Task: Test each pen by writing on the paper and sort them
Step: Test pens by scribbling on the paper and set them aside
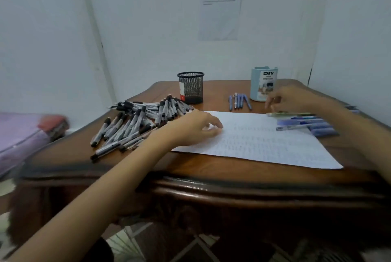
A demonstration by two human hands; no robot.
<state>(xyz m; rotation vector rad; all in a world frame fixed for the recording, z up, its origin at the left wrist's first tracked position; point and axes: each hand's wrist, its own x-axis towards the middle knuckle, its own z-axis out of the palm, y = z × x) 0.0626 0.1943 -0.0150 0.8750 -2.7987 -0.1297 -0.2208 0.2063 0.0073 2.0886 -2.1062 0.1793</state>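
Wooden table (190, 166) in a white corner. Rests left hand (194, 127) on paper (264, 143), fingers relaxed. Holds right hand (289, 97), loosely curled and apparently empty, just over green pen (289, 114) lying crosswise along paper's far edge; probably grasps that next.

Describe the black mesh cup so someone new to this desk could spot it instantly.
Start at the wooden table and look to its far edge by the wall. Just behind the far end of the pile of black-capped pens stands the black mesh cup. Unlike the light blue organizer to its right, its walls are see-through wire.
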